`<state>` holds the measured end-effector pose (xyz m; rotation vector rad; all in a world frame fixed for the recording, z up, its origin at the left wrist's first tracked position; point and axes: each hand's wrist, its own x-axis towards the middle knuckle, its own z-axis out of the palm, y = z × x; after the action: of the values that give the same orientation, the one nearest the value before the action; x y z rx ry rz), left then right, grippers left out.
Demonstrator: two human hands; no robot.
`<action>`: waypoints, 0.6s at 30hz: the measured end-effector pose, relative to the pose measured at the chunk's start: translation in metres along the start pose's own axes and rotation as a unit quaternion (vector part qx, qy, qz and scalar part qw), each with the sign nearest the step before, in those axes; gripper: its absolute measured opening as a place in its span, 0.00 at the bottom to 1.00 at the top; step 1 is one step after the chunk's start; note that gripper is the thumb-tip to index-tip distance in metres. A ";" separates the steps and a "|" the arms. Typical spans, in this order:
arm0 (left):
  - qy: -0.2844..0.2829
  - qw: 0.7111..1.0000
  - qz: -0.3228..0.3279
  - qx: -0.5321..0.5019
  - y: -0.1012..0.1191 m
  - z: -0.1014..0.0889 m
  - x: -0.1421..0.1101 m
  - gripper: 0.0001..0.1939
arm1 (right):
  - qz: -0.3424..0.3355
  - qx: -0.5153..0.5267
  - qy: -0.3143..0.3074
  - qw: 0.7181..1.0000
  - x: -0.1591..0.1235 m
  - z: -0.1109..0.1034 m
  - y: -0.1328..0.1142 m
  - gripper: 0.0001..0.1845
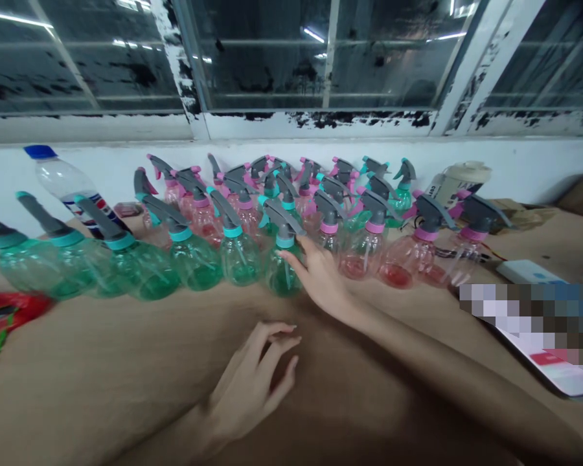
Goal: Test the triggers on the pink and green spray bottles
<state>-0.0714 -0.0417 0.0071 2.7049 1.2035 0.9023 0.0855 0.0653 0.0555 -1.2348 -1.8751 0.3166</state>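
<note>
My right hand (323, 275) is on a green spray bottle (282, 270) in the front row. The thumb lies across its near side just below the turquoise collar, and the other fingers are partly hidden behind it. This bottle stands upright and has a grey trigger head. My left hand (255, 378) hovers low over the table, nearer to me, with its fingers apart and slightly curled and nothing in them. To the left stand more green spray bottles (197, 262). On the right are pink spray bottles (402, 262) with pink collars and grey heads.
Several more pink and green spray bottles (201, 213) crowd behind the front row. A plastic drink bottle (70, 181) with a blue cap leans at the back left. A phone (558, 369) lies at right, a red packet (17, 314) at left. White wall and windows (320, 58) rise behind.
</note>
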 end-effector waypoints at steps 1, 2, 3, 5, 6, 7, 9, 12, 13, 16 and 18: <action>-0.002 1.000 -0.003 -0.001 0.000 0.000 0.000 0.11 | 0.000 0.004 0.006 1.000 0.003 0.002 -0.001 0.19; -0.002 1.000 -0.004 -0.002 0.000 0.001 0.000 0.11 | 0.000 0.007 0.010 1.000 0.006 0.005 -0.001 0.18; -0.002 1.000 -0.006 -0.003 0.000 0.001 0.000 0.11 | 0.001 0.010 0.014 1.000 0.009 0.008 -0.001 0.18; -0.003 1.000 -0.008 -0.004 -0.001 0.002 0.000 0.11 | 0.003 0.018 0.019 1.000 0.016 0.013 0.000 0.18; -0.004 1.000 -0.009 -0.004 -0.001 0.002 0.000 0.11 | 0.004 0.023 0.021 1.000 0.019 0.016 0.000 0.18; -0.006 1.000 -0.009 -0.004 -0.001 0.002 -0.001 0.11 | 0.005 0.028 0.022 0.999 0.021 0.018 0.001 0.18; -0.010 1.000 -0.010 -0.004 0.000 0.002 -0.001 0.11 | 0.008 0.039 0.026 0.999 0.025 0.022 0.002 0.19; -0.013 1.000 -0.015 -0.003 0.000 0.002 0.000 0.11 | 0.002 0.064 0.046 0.997 0.021 0.022 0.002 0.23; -0.013 1.000 -0.017 -0.002 -0.001 0.002 0.000 0.12 | -0.005 0.083 0.060 0.995 0.017 0.019 0.001 0.26; -0.012 1.000 -0.022 0.001 -0.002 0.004 0.000 0.12 | -0.040 0.153 0.092 0.983 0.000 0.002 0.001 0.29; -0.010 1.000 -0.025 0.004 -0.004 0.005 0.001 0.12 | -0.063 0.172 0.094 0.979 -0.012 -0.016 0.003 0.25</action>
<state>-0.0708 -0.0378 0.0020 2.6689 1.2681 0.8646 0.1016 0.0530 0.0567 -0.8772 -1.6437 0.4193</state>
